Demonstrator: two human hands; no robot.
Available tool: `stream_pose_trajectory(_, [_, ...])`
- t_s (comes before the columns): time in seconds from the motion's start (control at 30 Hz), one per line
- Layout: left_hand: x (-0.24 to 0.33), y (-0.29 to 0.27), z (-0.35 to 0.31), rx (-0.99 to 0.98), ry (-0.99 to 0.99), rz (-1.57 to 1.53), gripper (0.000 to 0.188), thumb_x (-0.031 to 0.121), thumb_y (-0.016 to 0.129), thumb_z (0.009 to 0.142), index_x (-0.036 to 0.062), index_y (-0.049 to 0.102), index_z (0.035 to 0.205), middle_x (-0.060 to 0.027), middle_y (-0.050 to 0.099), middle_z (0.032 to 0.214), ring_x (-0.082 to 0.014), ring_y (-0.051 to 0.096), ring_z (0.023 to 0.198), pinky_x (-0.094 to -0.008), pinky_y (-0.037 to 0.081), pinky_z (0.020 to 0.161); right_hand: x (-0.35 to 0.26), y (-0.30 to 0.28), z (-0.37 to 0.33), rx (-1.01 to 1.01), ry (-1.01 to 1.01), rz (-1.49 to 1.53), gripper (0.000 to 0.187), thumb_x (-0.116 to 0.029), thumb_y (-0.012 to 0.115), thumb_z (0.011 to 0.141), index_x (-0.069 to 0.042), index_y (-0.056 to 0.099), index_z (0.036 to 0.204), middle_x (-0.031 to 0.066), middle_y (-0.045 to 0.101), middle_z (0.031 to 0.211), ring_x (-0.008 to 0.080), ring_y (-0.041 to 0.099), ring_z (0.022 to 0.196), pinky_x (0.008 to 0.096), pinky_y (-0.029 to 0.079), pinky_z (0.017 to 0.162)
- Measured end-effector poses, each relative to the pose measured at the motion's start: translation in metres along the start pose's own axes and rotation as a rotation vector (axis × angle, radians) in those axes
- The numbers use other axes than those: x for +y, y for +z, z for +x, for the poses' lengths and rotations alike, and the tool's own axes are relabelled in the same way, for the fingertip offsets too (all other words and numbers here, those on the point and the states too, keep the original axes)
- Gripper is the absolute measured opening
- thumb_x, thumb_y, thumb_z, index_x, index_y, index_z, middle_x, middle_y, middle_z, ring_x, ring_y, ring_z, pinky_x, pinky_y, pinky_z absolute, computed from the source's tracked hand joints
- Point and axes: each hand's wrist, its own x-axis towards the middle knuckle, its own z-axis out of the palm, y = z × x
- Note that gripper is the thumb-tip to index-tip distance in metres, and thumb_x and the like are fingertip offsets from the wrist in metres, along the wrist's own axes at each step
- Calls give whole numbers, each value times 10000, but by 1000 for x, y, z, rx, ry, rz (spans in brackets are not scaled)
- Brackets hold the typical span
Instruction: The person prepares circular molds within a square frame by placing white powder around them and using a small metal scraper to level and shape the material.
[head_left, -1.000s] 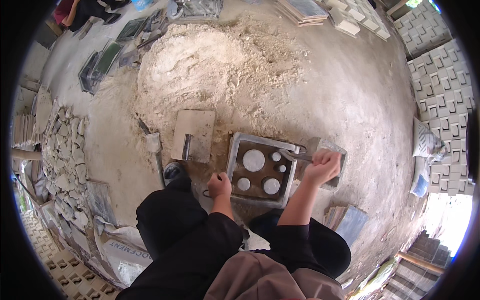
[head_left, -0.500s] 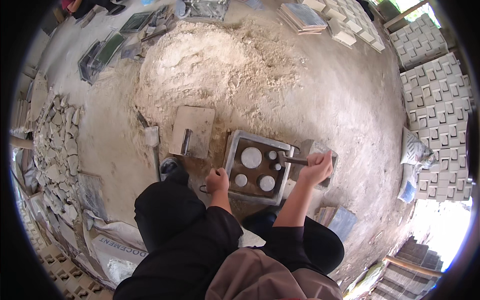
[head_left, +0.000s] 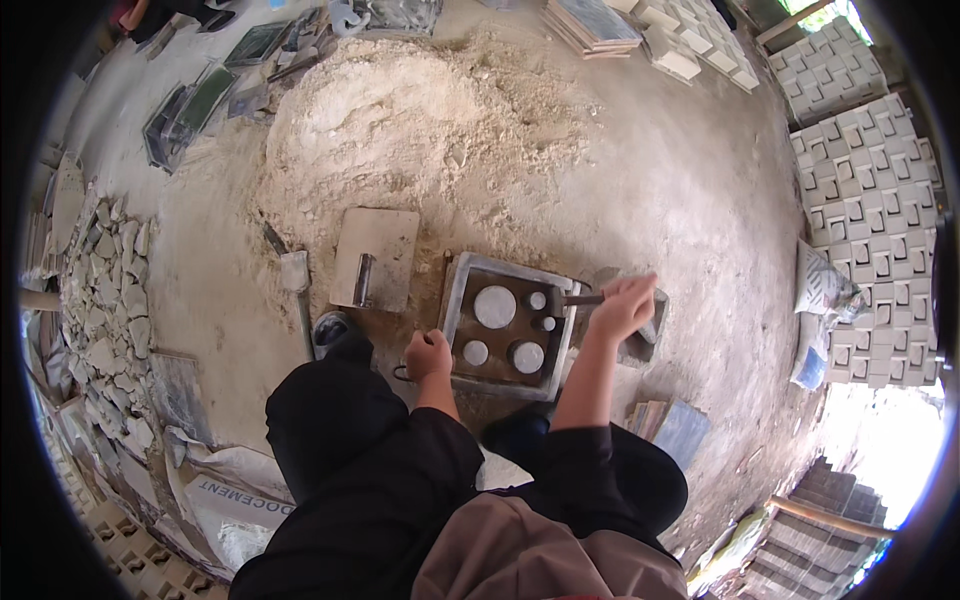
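Note:
On the floor before me sits a square metal mould (head_left: pixel 458 290), its inside holding brown material and several pale round discs (head_left: pixel 495 307) of different sizes. My right hand (head_left: pixel 625 308) is wrapped round the handle of a hammer (head_left: pixel 585 299), whose head is over the mould's right wall, next to two small discs. Whether the head touches the mould I cannot tell. My left hand (head_left: pixel 428 355) is closed in a fist at the mould's left side, near a wire loop handle (head_left: pixel 402 373); what it grips, if anything, is hidden.
A flat plate with a bar handle (head_left: pixel 375 258) lies left of the mould. Beyond it spreads a heap of pale sandy material (head_left: pixel 400 120). Broken pieces (head_left: pixel 110 300) are piled at left, and pale patterned blocks (head_left: pixel 870 240) are stacked at right. A person's legs (head_left: pixel 165 15) show at far left.
The whole view has shifted slightly. My right hand and the hammer have moved a little farther away from me along the mould's right side. My left hand stays closed by the left wall.

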Motion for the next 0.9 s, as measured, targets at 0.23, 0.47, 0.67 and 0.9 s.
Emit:
stream_pose_trajectory(0.23, [-4,3,5,5,11,13,327,325,415,735,45,579,779,-203,599,814,-392,565,778,-507,428,674,1,-4,4,16,-12,-96,443,-237,269,954,-103,298,532,0,339,453,72,281,419,228,232,383])
stream_pose_trajectory(0.47, [1,4,1,-13,14,14,317,317,423,735,47,582,784,-197,601,819,-389,565,784,-506,425,686,16,-4,0,-21,-277,-203,441,-222,265,956,-95,300,535,-10,327,476,65,267,417,216,220,380])
stream_pose_trajectory(0.67, [3,1,-2,-16,7,20,315,320,422,734,51,582,772,-188,604,814,-393,562,785,-497,425,692,25,-5,-6,-98,-435,-286,377,-136,322,903,-44,350,538,4,365,464,76,321,415,238,253,384])
stream_pose_trajectory(0.9, [0,3,1,-32,-28,11,326,321,414,734,46,584,774,-191,600,834,-390,556,805,-498,421,697,18,-12,5,-778,191,-104,294,-101,426,726,-31,327,458,-6,323,458,81,295,421,263,198,402])
